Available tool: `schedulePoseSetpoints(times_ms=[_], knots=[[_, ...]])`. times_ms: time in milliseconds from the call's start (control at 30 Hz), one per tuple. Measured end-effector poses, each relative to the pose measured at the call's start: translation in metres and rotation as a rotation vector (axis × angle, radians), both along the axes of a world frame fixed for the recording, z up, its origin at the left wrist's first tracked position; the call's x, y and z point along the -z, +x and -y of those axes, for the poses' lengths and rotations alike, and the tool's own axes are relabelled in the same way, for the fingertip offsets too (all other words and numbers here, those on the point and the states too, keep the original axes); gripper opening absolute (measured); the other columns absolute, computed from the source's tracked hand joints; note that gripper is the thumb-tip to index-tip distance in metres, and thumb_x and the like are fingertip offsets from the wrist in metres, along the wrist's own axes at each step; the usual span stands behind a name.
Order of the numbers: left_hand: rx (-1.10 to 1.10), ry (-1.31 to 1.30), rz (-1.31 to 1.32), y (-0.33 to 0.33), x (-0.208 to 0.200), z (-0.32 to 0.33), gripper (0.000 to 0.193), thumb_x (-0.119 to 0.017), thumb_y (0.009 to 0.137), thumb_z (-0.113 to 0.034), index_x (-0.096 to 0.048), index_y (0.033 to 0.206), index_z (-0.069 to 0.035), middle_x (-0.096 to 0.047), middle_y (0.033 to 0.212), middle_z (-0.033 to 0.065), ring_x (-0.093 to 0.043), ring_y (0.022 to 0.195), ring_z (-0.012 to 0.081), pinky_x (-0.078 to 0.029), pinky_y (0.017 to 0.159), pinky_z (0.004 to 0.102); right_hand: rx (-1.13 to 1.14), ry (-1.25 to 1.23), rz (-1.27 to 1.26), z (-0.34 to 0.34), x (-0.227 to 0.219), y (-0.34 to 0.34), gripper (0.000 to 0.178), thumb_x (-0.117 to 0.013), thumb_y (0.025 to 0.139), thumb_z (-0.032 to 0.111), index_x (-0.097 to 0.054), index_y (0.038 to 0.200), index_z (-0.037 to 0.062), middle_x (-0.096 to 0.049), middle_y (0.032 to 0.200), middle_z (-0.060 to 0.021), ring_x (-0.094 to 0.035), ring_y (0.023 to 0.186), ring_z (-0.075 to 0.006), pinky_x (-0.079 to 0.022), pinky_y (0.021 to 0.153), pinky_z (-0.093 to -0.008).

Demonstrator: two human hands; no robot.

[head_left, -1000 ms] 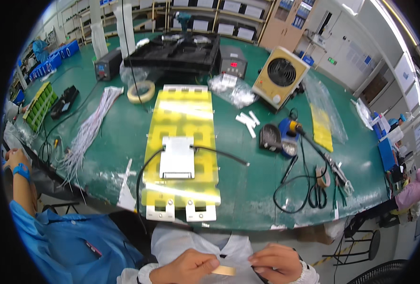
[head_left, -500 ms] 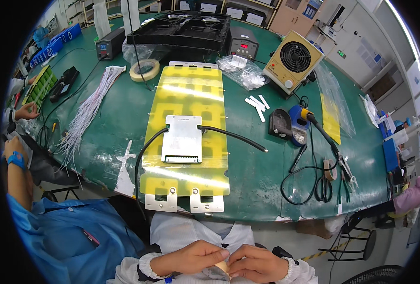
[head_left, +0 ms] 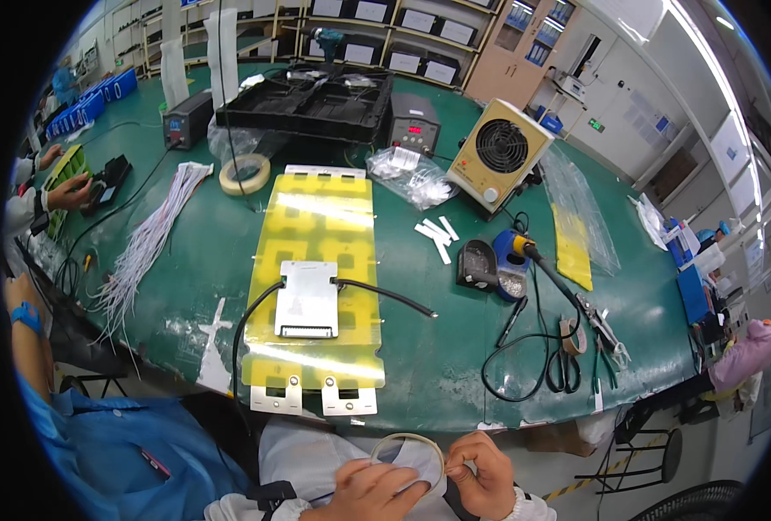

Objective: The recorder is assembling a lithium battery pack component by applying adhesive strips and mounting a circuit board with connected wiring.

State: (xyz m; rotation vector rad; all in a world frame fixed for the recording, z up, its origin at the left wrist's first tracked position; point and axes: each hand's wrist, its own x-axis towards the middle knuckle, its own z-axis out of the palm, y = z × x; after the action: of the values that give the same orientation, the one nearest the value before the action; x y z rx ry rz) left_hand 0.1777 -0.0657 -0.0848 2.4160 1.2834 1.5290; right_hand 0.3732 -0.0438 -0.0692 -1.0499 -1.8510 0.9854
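Left hand (head_left: 370, 491) pinching clear round tape roll (head_left: 409, 453) | right hand (head_left: 483, 469) pinching its rim | roll held below green bench's (head_left: 455, 365) near edge | yellow sheet (head_left: 319, 260) lies at that edge

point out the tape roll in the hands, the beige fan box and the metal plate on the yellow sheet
tape roll (head_left: 410, 445), head view, on its upper rim between the two hands
beige fan box (head_left: 500, 156), head view, on its front face at the round grille
metal plate (head_left: 307, 299), head view, on its flat top middle
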Motion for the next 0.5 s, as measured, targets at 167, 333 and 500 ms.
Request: schedulePoseSetpoints(times_ms=[167, 333, 500], knots=[[0.306, -0.319, 0.106, 0.022, 0.036, 0.019, 0.022, -0.07, 0.083, -0.024, -0.063, 0.088, -0.004, -0.056, 0.058, 0.0097, -0.057, 0.053, 0.0293, -0.046, 0.054, 0.0409, 0.05, -0.039, 0.053, 0.002, 0.019, 0.009, 0.007, -0.058, 0.088, -0.006, -0.055, 0.085, 0.0001, -0.059, 0.088, -0.0135, -0.058, 0.079, -0.0249, -0.047, 0.071, -0.0326], [0.223, -0.533, 0.114, 0.019, 0.041, 0.019, 0.014, -0.065, 0.086, -0.015, -0.057, 0.085, -0.003, -0.055, 0.059, 0.0148, -0.057, 0.055, 0.0352, -0.043, 0.052, 0.0463, -0.021, 0.201, 0.145, 0.004, 0.015, 0.015, 0.011, -0.059, 0.084, -0.004, -0.061, 0.094, 0.0012, -0.064, 0.09, -0.0119, -0.062, 0.082, -0.0239, -0.05, 0.074, -0.0352], [0.325, -0.744, 0.275, 0.012, 0.034, 0.007, 0.013, -0.064, 0.087, -0.012, -0.058, 0.088, -0.001, -0.058, 0.069, 0.0195, -0.057, 0.063, 0.0378, -0.044, 0.059, 0.0464, -0.179, 0.262, 0.117, 0.024, -0.004, 0.026, 0.028, -0.063, 0.071, -0.014, -0.063, 0.093, 0.0024, -0.063, 0.089, -0.0122, -0.064, 0.08, -0.03, -0.052, 0.073, -0.0368]])
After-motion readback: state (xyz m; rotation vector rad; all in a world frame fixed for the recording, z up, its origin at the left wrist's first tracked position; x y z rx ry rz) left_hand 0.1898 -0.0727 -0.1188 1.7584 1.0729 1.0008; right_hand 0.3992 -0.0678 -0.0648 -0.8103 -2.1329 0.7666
